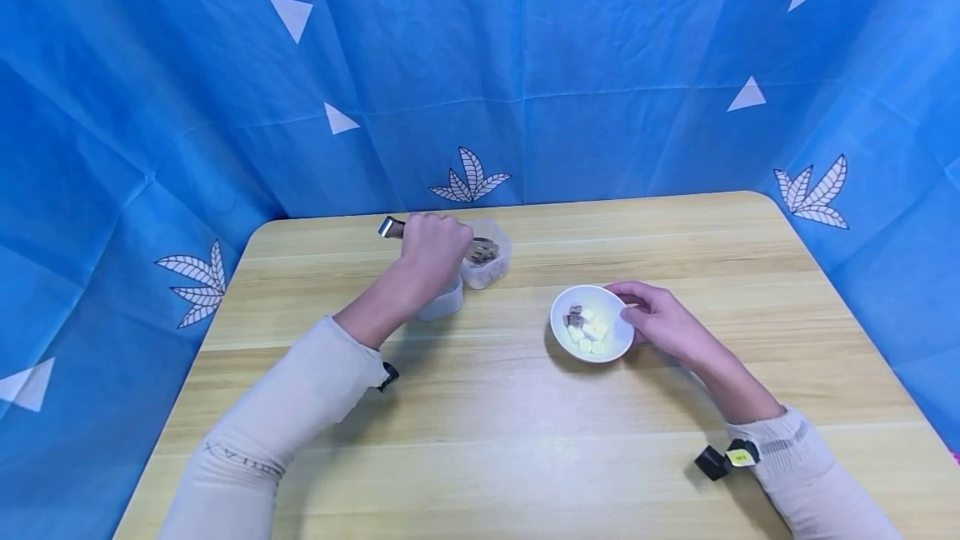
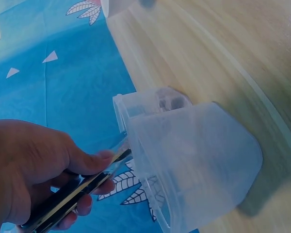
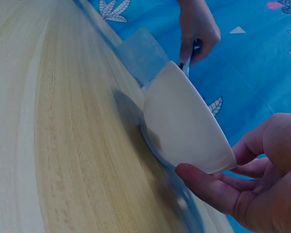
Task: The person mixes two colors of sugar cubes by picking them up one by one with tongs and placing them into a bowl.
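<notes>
My left hand [image 1: 435, 247] grips tongs [image 2: 70, 196] with dark handles and a shiny metal end. Their tips reach over the far translucent plastic box [image 1: 487, 276], which holds small dark brown pieces [image 1: 482, 252]. A second translucent box [image 2: 203, 160] stands close beside it, partly hidden under my left hand and wrist in the head view. My right hand [image 1: 660, 319] holds a white bowl [image 3: 184, 121] by its right side, thumb at the rim and fingers around the outside. White cubes [image 1: 592, 332] and a few brown pieces [image 1: 575, 316] lie inside the bowl.
A light wooden table [image 1: 495, 440] carries everything. Blue cloth [image 1: 600, 65] with white triangles and leaf prints hangs behind the table and along its sides. Near the right sleeve, a black device [image 1: 712, 462] with a yellow label sits at the wrist.
</notes>
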Available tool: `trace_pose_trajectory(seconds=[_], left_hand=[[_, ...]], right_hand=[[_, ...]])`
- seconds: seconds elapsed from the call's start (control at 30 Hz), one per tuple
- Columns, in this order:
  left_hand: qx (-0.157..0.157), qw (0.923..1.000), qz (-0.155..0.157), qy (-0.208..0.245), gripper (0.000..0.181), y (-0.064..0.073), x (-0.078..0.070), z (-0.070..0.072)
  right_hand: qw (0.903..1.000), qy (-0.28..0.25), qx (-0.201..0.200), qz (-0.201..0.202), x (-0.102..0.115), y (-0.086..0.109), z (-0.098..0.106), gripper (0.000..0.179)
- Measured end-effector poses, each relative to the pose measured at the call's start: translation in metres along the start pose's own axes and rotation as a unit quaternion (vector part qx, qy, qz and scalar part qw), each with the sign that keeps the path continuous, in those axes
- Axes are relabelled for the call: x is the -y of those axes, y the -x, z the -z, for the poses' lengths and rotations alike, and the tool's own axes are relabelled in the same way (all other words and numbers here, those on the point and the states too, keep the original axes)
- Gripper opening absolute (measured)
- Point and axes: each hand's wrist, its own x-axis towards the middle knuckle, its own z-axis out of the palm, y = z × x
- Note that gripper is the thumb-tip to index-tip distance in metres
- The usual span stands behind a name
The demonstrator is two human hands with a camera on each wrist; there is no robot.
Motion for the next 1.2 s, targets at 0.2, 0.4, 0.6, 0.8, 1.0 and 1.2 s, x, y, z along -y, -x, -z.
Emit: trace_pose_trajectory(seconds=[0.2,0.4,0.6,0.8,1.0,1.2], left_hand=[[0.001,0.9994,0.009,0.032,0.007,0.002,0.003,0.001],[-0.026,0.9982,0.022,0.05,0.009,0.004,0.009,-0.004],[-0.051,0.9967,0.039,0.05,0.015,0.01,0.014,-0.011],[-0.07,0.9949,0.044,0.058,0.011,0.017,0.02,-0.018],[-0.109,0.9912,0.049,0.056,0.006,0.026,0.024,-0.028],[-0.183,0.9804,0.043,0.059,0.011,0.034,0.026,-0.033]], right_hand=[[1.0,0.001,-0.002,0.001,-0.001,0.0,0.0,0.048],[1.0,0.002,-0.003,0.005,-0.001,0.0,0.0,0.048],[1.0,0.001,-0.003,0.006,0.0,0.0,0.0,0.048],[1.0,-0.002,0.0,0.003,0.0,0.0,0.0,0.048],[1.0,-0.001,0.001,0.001,0.001,0.001,-0.001,0.048],[1.0,-0.003,0.002,0.001,0.001,0.001,-0.001,0.048]])
